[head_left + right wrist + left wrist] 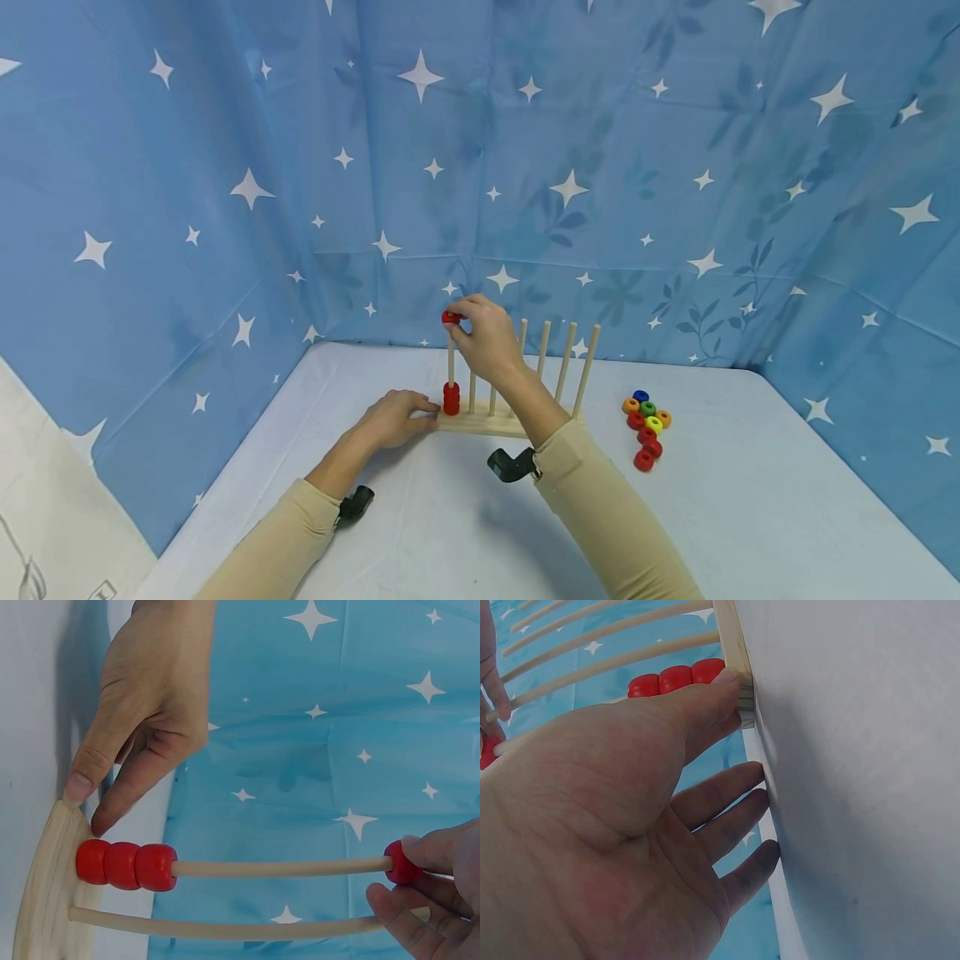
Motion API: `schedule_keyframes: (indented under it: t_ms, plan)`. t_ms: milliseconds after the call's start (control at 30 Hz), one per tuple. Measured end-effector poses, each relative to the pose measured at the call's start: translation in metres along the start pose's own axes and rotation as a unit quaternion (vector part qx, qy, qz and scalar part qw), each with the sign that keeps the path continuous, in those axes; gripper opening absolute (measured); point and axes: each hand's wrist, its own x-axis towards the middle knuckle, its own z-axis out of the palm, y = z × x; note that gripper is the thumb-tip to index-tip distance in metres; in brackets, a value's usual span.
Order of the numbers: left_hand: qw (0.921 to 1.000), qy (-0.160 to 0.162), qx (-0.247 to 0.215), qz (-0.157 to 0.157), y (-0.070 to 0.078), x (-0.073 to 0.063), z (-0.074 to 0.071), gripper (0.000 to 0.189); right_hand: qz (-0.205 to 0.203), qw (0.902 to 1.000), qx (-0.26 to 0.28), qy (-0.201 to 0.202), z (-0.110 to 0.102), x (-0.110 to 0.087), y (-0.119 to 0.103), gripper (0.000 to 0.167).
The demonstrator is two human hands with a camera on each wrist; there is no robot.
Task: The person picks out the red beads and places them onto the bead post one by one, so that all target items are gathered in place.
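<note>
Right hand [486, 337]: pinching a red bead [400, 868] at the tip of the leftmost rod [451, 362]; a tilt could jam or drop it;
Left hand [397, 419]: thumb and finger pinching the base [480, 424] at its end; a slack hold could let it rock

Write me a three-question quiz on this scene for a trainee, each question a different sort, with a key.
1. Multiple choice. What does the left grip touch?
A) the blue bead
B) one end of the wooden base
C) the yellow bead
2. True or false: the right grip pinches a green bead.
3. Count. In the head view, how many beads sit stacked at the bottom of the leftmost peg?

Key:
1. B.
2. False; it pinches a red bead at the peg's top end.
3. Three, all red beads.
</note>
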Motion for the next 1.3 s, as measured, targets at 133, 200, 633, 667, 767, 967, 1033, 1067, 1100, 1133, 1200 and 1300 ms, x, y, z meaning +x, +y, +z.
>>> schedule_keyframes:
  t_ms: [133,200,633,667,767,967,1033,1067,1100,1133,1200,1300]
  plan:
    - [1.0000,0.000,0.001,-0.001,0.0008,-0.0004,-0.0002,0.030,-0.004,1.0000,-0.001,0.003,-0.0004,0.0000,0.0002,0.017]
    - [1.0000,-0.001,0.001,-0.001,0.0010,-0.0008,0.0000,0.029,-0.005,1.0000,0.000,0.004,-0.0005,-0.0001,0.0004,0.016]
    - [1.0000,0.003,0.000,0.002,0.0006,0.0000,0.0002,0.029,-0.003,1.0000,-0.008,0.003,-0.0022,0.0006,-0.0001,0.019]
    - [1.0000,0.003,0.000,0.003,0.0006,0.0002,0.0001,0.029,-0.002,1.0000,-0.010,0.002,-0.0025,0.0008,-0.0001,0.019]
    - [1.0000,0.003,-0.004,0.004,0.0006,0.0005,0.0003,0.029,0.000,0.9999,-0.013,-0.002,-0.0030,0.0014,-0.0001,0.018]
    - [1.0000,0.004,0.001,0.003,0.0002,0.0002,0.0008,0.029,0.006,0.9998,-0.015,-0.011,-0.0041,0.0019,-0.0010,0.020]
    - [1.0000,0.003,0.003,0.002,-0.0001,0.0000,0.0010,0.029,0.010,0.9996,-0.019,-0.019,-0.0043,0.0016,-0.0010,0.021]
    - [1.0000,0.003,0.003,0.001,-0.0003,0.0000,0.0011,0.030,0.011,0.9995,-0.020,-0.022,-0.0043,0.0015,-0.0010,0.022]
    - [1.0000,0.002,0.004,0.001,-0.0003,0.0000,0.0010,0.030,0.013,0.9994,-0.020,-0.025,-0.0044,0.0013,-0.0010,0.022]
    - [1.0000,0.002,0.005,0.003,-0.0001,0.0000,0.0007,0.030,0.015,0.9992,-0.022,-0.028,-0.0045,0.0012,-0.0008,0.022]
    - [1.0000,0.001,0.005,0.004,-0.0001,-0.0003,0.0003,0.030,0.016,0.9992,-0.020,-0.031,-0.0045,0.0011,-0.0010,0.024]
    - [1.0000,0.001,0.003,0.008,0.0003,-0.0005,-0.0002,0.030,0.016,0.9994,-0.015,-0.029,-0.0049,0.0010,-0.0015,0.027]
